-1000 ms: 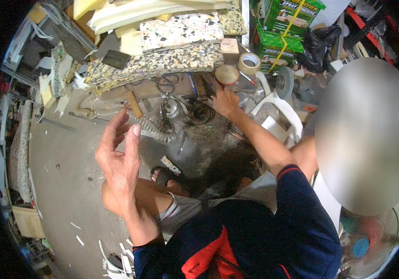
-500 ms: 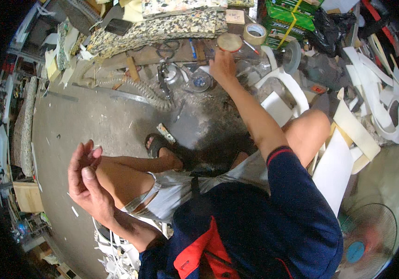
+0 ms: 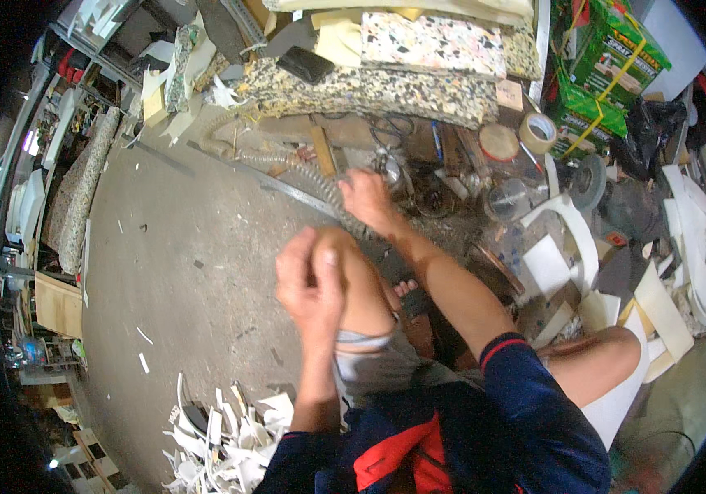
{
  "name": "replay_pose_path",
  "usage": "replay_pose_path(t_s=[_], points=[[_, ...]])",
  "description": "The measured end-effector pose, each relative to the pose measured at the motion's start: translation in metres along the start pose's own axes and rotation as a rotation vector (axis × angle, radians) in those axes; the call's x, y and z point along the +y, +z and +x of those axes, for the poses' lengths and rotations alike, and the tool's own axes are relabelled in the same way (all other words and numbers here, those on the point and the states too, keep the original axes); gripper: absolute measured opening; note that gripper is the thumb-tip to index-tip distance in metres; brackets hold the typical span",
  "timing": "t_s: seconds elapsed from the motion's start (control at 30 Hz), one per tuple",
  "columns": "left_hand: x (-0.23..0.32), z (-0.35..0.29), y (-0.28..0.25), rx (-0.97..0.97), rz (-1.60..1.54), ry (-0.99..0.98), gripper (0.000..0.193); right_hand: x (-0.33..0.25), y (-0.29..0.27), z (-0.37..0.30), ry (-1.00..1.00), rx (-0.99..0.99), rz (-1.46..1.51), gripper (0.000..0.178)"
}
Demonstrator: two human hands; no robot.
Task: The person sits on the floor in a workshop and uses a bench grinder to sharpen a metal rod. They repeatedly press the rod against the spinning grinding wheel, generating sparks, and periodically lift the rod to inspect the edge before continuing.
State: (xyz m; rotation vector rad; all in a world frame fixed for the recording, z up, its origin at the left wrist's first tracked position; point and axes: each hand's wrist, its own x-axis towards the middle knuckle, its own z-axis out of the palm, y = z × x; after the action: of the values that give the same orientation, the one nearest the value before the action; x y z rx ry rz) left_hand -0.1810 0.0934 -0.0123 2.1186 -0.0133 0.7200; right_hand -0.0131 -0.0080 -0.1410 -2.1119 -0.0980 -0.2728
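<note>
My left hand (image 3: 310, 284) is raised over my bent left knee, palm inward, its fingers curled and smeared by motion. Whether anything small sits in it I cannot make out. Ahead of it, my right hand (image 3: 367, 199) reaches forward with bent fingers, beside a ribbed coiled hose (image 3: 291, 165) and just left of a silver metal cup-like tool (image 3: 392, 170). What its fingertips touch is hidden. A long metal strip (image 3: 297, 198) lies on the floor near the hose. Farther right rests a round lid-like disc (image 3: 499, 142) with a red rim.
Speckled foam slabs (image 3: 369, 95) are stacked at the back. A tape roll (image 3: 538, 132) stands beside green boxes (image 3: 592, 115) at back right. White foam offcuts (image 3: 703, 247) heap up at right; more white scraps (image 3: 221, 436) lie at lower left. A clear round container (image 3: 508, 200) sits right of centre.
My right hand has left the round disc and come left to the hose and metal tool. My left hand has moved right, over my knee. The whole view has shifted left.
</note>
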Motion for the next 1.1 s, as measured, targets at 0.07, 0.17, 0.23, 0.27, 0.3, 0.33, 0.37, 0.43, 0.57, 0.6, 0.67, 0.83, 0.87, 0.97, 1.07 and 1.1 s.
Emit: replay_pose_path(t_s=[0.07,0.17,0.23,0.27,0.3,0.33,0.37,0.43,0.57,0.6,0.67,0.83,0.87,0.97,1.07,1.1], points=[[0.011,-0.002,0.012,-0.048,0.108,0.256,0.033,-0.018,0.022,0.037,0.131,-0.139,-0.196,0.029],[0.037,0.002,0.008,-0.142,0.012,0.217,0.033,-0.008,0.055,0.078,0.193,-0.239,-0.237,0.027],[0.032,0.003,0.004,-0.104,-0.103,0.194,0.033,-0.003,0.089,0.094,0.172,-0.251,-0.211,0.025],[0.030,0.001,0.001,-0.068,-0.156,0.185,0.033,0.008,0.093,0.099,0.157,-0.247,-0.189,0.025],[0.028,0.001,0.002,-0.020,-0.208,0.192,0.024,0.020,0.095,0.106,0.265,-0.369,-0.286,0.023],[0.042,0.012,0.008,-0.056,-0.284,0.250,0.028,0.061,0.073,0.140,0.147,-0.267,-0.278,0.023],[0.045,0.017,-0.012,-0.088,-0.127,0.262,0.034,0.029,0.087,0.117,0.160,-0.365,0.003,0.023],[0.027,0.014,-0.021,-0.077,-0.074,0.242,0.035,-0.009,0.073,0.080,0.393,-0.644,0.145,0.028],[-0.014,0.004,-0.034,0.132,0.046,0.171,0.025,0.022,0.024,-0.007,0.399,-0.532,0.426,0.022],[-0.025,0.000,-0.040,0.165,0.095,0.132,0.023,0.007,0.003,-0.027,0.480,-0.568,0.544,0.022],[-0.049,-0.004,-0.044,0.273,0.073,0.058,0.020,0.004,-0.040,-0.055,0.581,-0.602,0.550,0.024],[-0.041,0.006,-0.031,0.169,-0.230,-0.440,0.024,0.042,-0.103,-0.091,0.131,-0.578,0.216,0.029],[-0.044,0.009,-0.032,-0.001,-0.252,-0.567,0.031,0.007,-0.120,-0.106,0.176,-0.551,0.208,0.029],[-0.033,0.021,-0.001,-0.117,-0.421,-0.442,0.034,-0.075,-0.166,-0.120,0.216,-0.501,0.169,0.030],[-0.001,0.046,0.007,-0.238,-0.699,-0.465,0.033,-0.103,-0.191,-0.121,0.152,-0.436,0.197,0.028],[0.004,0.047,0.008,-0.268,-0.809,-0.489,0.031,-0.098,-0.194,-0.126,0.097,-0.400,0.124,0.030]])
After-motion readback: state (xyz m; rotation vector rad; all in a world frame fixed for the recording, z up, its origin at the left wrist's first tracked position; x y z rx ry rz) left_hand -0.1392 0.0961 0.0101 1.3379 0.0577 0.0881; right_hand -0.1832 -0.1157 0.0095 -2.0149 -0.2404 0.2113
